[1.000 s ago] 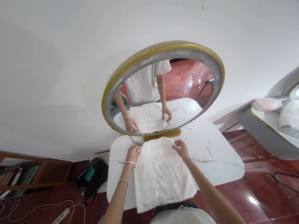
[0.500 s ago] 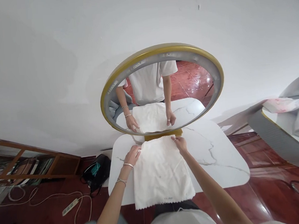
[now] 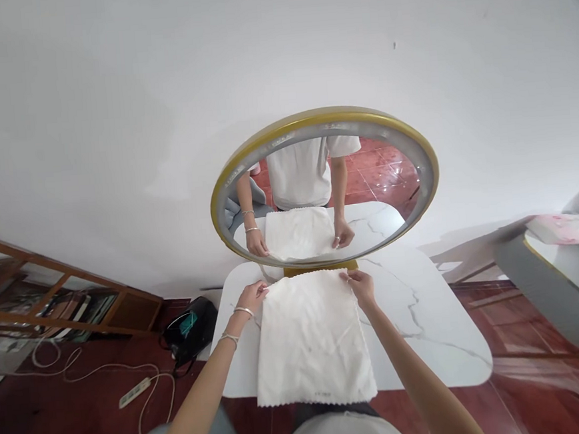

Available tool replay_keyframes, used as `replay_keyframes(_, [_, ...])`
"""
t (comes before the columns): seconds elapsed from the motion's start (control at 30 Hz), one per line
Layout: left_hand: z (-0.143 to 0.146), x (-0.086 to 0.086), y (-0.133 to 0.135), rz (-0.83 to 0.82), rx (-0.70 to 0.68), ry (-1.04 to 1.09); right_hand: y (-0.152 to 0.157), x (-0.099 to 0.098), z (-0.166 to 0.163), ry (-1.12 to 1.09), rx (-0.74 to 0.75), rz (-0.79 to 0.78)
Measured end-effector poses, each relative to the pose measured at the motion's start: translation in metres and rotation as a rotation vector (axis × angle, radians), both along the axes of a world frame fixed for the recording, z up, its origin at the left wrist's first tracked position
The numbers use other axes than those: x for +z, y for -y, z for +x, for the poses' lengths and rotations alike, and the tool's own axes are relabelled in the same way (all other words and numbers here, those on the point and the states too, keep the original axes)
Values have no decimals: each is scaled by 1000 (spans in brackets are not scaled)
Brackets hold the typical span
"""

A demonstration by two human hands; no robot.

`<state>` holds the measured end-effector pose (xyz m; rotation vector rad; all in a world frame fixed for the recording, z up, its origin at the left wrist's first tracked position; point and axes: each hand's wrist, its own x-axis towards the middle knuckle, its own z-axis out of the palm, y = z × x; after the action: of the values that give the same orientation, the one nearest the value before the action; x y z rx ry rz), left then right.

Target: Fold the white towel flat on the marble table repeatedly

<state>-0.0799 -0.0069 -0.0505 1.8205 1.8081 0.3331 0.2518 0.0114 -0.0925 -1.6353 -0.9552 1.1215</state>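
A white towel (image 3: 312, 342) with scalloped edges lies spread on the white marbled table (image 3: 427, 313), its near edge reaching the table's front, where a small dark print shows. My left hand (image 3: 253, 296), bracelets at its wrist, pinches the far left corner between thumb and fingers. At the far right corner, my right hand (image 3: 361, 286) has the cloth between its fingertips. Slight wrinkles cross the towel. Both hands and the towel appear again in the round mirror (image 3: 301, 233) behind.
The mirror's gold base (image 3: 294, 271) stands just beyond the towel. Left on the floor are a black bag (image 3: 191, 332), a power strip (image 3: 134, 393) with cables and a wooden cabinet (image 3: 127, 313). A second table (image 3: 539, 277) at right holds a pink-white packet (image 3: 566, 228).
The towel's far edge is pulled straighter and wider. My left hand has shifted outward to the corner and now pinches it; my right hand stays at its corner. The view has tilted slightly.
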Motion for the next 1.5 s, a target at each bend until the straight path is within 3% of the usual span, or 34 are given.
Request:
replay_keyframes(0.1, [-6,15,7,27,14,37,3,14,11,4,63,12])
replay_keyframes(0.27, [-12,51,34,128,20,41,13,56,33,82,316,34])
replay_keyframes(0.37, [-12,80,46,235,72,41,13,100,38,103,435,43])
replay_keyframes(0.47, [-14,119,49,335,196,143,9,159,30,-57,540,108])
replay_keyframes(0.5, [-14,134,47,375,237,205,9,179,23,-122,509,206])
replay_keyframes(0.57, [-14,162,39,480,287,333,9,214,6,-145,296,455])
replay_keyframes(0.67, [-8,191,17,726,342,440,6,244,-28,-82,-38,865])
replay_keyframes(0.77, [-1,199,-12,1078,478,491,-10,245,-55,171,-105,1234])
replay_keyframes(0.87, [1,191,-39,1315,472,404,-39,236,-67,599,40,1552])
replay_keyframes(1.0, [1,176,-58,1343,283,232,-76,228,-69,927,146,1746])
replay_keyframes(1.17, [12,164,-63,1342,191,204,-90,230,-71,1011,143,1928])
replay_keyframes(1.3, [21,158,-68,1398,223,193,-88,225,-74,1180,133,1951])
replay_keyframes(1.4, [27,153,-72,1449,274,177,-87,215,-83,1276,112,1808])
replay_keyframes(1.5, [30,151,-74,1434,282,216,-85,207,-99,1313,-27,1636])
